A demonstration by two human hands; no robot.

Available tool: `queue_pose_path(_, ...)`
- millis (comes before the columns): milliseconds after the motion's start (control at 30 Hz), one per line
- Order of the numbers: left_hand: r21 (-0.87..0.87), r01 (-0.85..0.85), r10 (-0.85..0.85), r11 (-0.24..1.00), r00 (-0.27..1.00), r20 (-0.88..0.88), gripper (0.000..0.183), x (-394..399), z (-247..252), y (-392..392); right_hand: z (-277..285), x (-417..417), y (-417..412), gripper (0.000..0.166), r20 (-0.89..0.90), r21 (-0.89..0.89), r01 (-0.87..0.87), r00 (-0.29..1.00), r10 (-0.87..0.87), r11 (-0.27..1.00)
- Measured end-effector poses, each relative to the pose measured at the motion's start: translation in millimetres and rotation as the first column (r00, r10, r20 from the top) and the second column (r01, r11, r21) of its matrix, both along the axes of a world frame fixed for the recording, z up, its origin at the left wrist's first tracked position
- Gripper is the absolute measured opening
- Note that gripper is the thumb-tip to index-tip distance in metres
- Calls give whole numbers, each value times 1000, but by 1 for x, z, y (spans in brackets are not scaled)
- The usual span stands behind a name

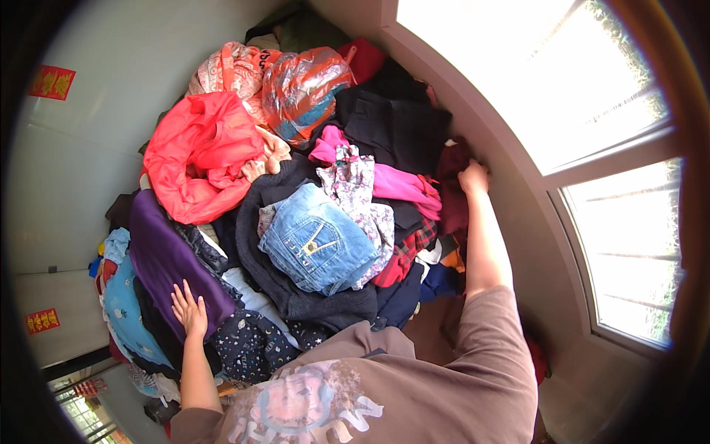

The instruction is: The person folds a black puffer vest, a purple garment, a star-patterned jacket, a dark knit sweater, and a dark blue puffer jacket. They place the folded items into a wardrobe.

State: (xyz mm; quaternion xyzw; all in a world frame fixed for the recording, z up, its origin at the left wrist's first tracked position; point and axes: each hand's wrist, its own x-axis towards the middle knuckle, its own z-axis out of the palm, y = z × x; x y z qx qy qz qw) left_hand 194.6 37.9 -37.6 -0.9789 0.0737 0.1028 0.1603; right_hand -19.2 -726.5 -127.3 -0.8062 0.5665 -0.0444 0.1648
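Observation:
A large heap of clothes lies before me. My left hand (pixel 189 311) rests, fingers spread, on a smooth purple cloth (pixel 175 261) at the heap's left side. At the right edge, my right hand (pixel 475 177) has its fingers curled at a dark maroon cloth (pixel 454 188); whether it grips the cloth is hard to see. Between the hands lie folded blue denim jeans (pixel 316 244), a floral garment (pixel 355 183), a bright pink garment (pixel 402 186) and a dark knitted garment (pixel 260 222). A red puffy garment (pixel 202 152) is bunched at the upper left.
An orange-striped plastic bag (pixel 305 89) of textiles and black folded clothes (pixel 388 122) top the far part of the heap. A pale wall (pixel 83 183) stands at left, a bright window (pixel 621 244) at right. Light blue cloth (pixel 125 311) hangs at the lower left.

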Motion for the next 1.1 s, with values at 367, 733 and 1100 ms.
queue_pose_path(367,-78,-21,19,997,999,-32,69,6,5,-14,-65,117,-49,89,704,379,-211,697,-133,901)
queue_pose_path(733,-75,-52,49,996,998,-34,70,0,8,-16,92,177,104,46,143,100,-574,816,560,812)
queue_pose_path(1100,-57,-20,20,998,1000,6,68,-1,-3,-2,92,138,289,43,413,-45,-908,363,836,416)
